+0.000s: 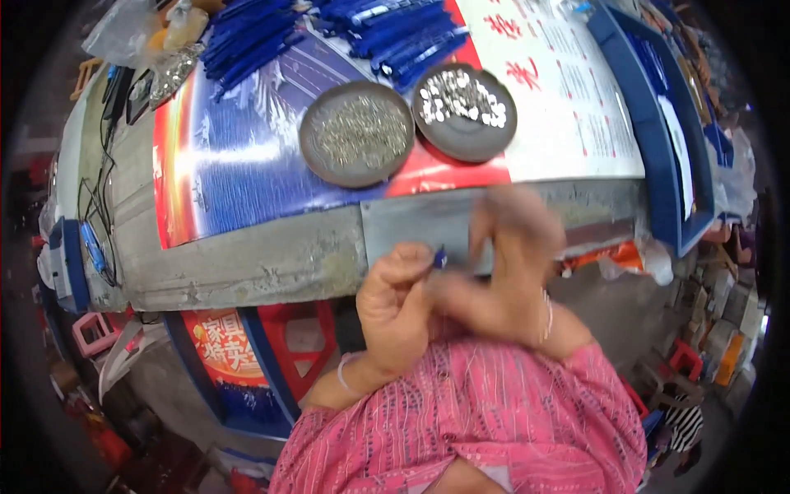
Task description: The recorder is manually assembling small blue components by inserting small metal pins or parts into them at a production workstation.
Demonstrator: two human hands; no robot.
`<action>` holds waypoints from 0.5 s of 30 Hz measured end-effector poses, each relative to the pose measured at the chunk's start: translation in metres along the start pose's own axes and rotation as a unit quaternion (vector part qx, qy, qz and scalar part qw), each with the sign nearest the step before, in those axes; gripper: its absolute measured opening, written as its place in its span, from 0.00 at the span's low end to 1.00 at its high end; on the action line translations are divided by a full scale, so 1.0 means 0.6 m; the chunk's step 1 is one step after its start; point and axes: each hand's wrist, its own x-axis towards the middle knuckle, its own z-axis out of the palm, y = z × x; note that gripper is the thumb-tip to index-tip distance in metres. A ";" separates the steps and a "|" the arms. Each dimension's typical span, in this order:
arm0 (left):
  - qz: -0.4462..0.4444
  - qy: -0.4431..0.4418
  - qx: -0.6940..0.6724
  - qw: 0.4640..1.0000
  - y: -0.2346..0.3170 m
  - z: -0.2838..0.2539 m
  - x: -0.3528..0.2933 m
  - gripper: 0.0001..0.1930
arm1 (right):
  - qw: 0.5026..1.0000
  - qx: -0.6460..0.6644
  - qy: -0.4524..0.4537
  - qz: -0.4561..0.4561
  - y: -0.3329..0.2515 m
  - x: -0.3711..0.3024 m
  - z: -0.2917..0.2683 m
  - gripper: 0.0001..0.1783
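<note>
Near the table's front edge, my left hand (393, 303) is closed, its thumb and fingers pinching a small dark blue piece (440, 258). Only a bit of that piece shows past the fingertips; the rest is hidden. Just to the right, my right hand (518, 272) is raised and smeared by motion, so I cannot tell whether its fingers hold anything. Beyond the hands are two round dark dishes. The left dish (311, 155) has many small thin metal parts in it, and the right dish (469, 148) has small shiny silver and white parts.
Piles of long blue strips (247, 41) lie at the back on a printed sheet (239, 181). A blue tray (699, 216) stands on the right. Below the table at left is an open blue box (284, 395) beside a red stool (317, 329). Clear plastic bags (123, 33) sit at the far left.
</note>
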 end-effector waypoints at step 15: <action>0.057 -0.046 0.037 0.997 -0.002 -0.003 0.007 0.08 | 0.950 0.220 -0.089 0.205 0.001 -0.013 0.013 0.17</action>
